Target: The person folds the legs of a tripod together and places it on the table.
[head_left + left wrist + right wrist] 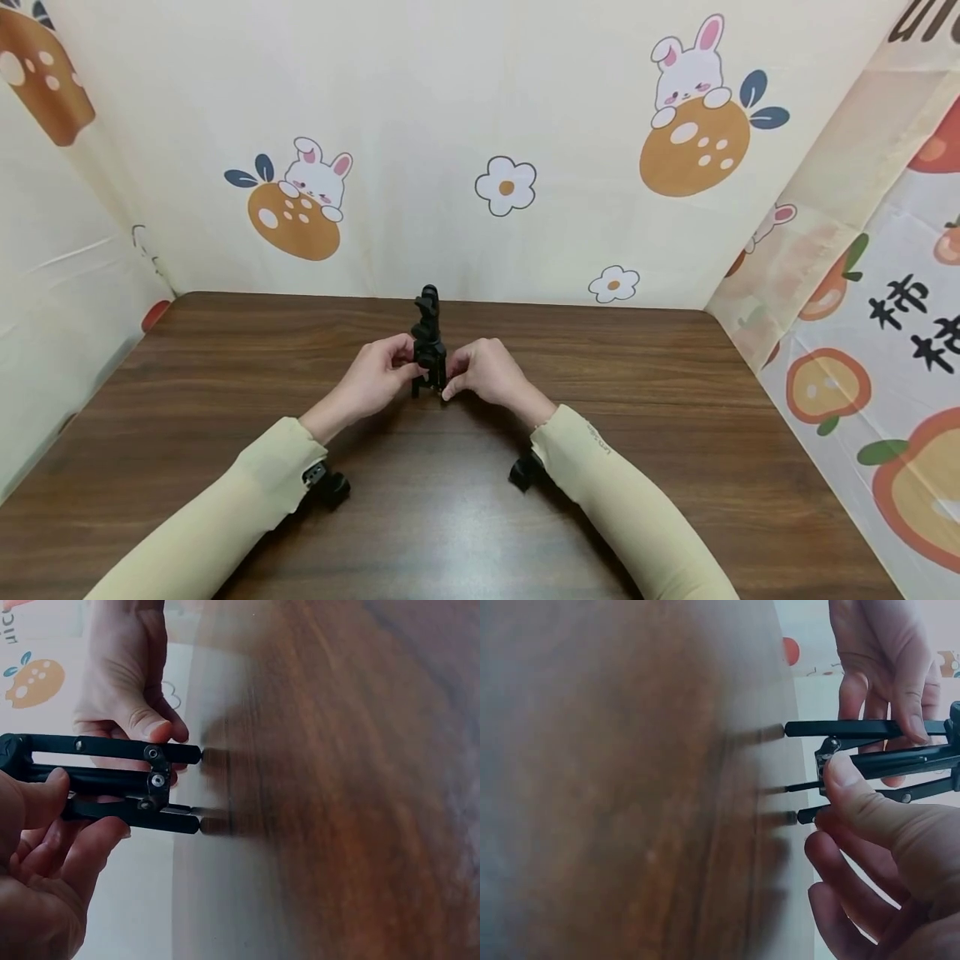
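Note:
A small black tripod (427, 329) stands upright near the table's back edge, its legs only slightly spread. From the left, my left hand (378, 375) holds it low down; in the left wrist view the thumb and fingers pinch around a leg (135, 816). On the other side my right hand (487, 371) grips the lower part, its thumb pressed by the metal brace (825, 757) and the index finger at a leg. The feet are at the tabletop, with reflections beside them. The tripod's upper head is out of both wrist views.
The brown wooden table (450, 500) spreads out around the hands. A pale cloth wall (420, 100) with rabbit and fruit prints rises behind it, and printed cloth (862, 333) hangs at the right. Both sleeved wrists carry small black cameras (326, 485).

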`<state>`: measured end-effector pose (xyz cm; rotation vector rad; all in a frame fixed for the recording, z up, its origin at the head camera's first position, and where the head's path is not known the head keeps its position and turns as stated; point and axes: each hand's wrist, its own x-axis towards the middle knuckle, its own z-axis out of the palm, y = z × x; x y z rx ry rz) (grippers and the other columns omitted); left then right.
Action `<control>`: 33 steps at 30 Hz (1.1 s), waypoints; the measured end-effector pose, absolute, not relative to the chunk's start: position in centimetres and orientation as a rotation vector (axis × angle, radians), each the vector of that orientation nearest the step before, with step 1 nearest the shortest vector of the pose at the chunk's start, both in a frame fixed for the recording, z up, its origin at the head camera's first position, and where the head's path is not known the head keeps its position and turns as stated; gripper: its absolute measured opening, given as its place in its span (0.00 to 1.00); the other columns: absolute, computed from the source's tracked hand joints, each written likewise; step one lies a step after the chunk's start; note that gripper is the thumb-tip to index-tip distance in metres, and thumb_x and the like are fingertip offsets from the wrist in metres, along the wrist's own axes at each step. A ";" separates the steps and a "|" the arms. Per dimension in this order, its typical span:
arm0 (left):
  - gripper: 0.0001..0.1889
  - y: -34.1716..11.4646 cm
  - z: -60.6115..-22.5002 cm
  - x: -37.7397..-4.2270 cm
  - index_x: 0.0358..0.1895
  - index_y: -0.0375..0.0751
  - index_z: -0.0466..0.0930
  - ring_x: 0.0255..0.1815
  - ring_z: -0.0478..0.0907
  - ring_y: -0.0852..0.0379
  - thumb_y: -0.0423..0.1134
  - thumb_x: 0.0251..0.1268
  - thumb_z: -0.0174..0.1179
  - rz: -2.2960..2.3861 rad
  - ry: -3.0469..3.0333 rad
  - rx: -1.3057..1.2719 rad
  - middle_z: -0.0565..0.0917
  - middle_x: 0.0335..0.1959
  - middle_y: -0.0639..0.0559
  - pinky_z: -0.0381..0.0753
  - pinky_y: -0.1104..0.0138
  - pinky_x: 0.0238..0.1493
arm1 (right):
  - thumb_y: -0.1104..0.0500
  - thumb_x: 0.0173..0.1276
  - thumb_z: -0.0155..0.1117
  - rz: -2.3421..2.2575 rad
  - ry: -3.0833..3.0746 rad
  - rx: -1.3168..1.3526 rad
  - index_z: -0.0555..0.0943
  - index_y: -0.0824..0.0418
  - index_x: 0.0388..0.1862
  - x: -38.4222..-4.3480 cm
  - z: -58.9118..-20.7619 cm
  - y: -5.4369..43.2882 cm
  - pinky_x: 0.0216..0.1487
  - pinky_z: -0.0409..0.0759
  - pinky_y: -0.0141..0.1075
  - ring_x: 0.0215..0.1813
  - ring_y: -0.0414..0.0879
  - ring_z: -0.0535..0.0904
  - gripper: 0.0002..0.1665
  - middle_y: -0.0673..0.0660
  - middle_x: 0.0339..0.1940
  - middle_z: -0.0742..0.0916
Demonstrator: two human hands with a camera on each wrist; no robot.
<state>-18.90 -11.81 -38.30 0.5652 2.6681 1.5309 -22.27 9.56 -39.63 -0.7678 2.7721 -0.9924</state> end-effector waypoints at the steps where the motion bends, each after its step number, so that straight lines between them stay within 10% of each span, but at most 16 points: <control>1: 0.04 -11.8 -38.3 -18.9 0.40 0.37 0.81 0.36 0.79 0.54 0.33 0.68 0.64 1.536 2.658 0.559 0.86 0.35 0.51 0.76 0.60 0.40 | 0.51 0.45 0.85 -0.994 2.774 -0.751 0.86 0.50 0.22 -22.3 -39.6 9.6 0.30 0.73 0.31 0.29 0.36 0.77 0.13 0.36 0.20 0.84; 16: 0.02 -12.1 -39.5 -19.0 0.40 0.35 0.81 0.43 0.82 0.52 0.31 0.69 0.62 1.728 2.416 0.485 0.88 0.39 0.48 0.76 0.59 0.46 | 0.60 0.57 0.79 -1.265 2.494 -0.668 0.84 0.58 0.56 -22.5 -39.7 11.5 0.50 0.80 0.38 0.50 0.41 0.84 0.26 0.50 0.46 0.89; 33: 0.06 -12.3 -39.5 -19.8 0.47 0.35 0.81 0.51 0.81 0.51 0.31 0.72 0.59 1.727 2.347 0.557 0.87 0.46 0.47 0.76 0.56 0.55 | 0.60 0.63 0.74 -1.410 2.576 -0.711 0.89 0.56 0.39 -21.5 -39.3 10.9 0.41 0.80 0.36 0.40 0.39 0.84 0.06 0.46 0.35 0.89</control>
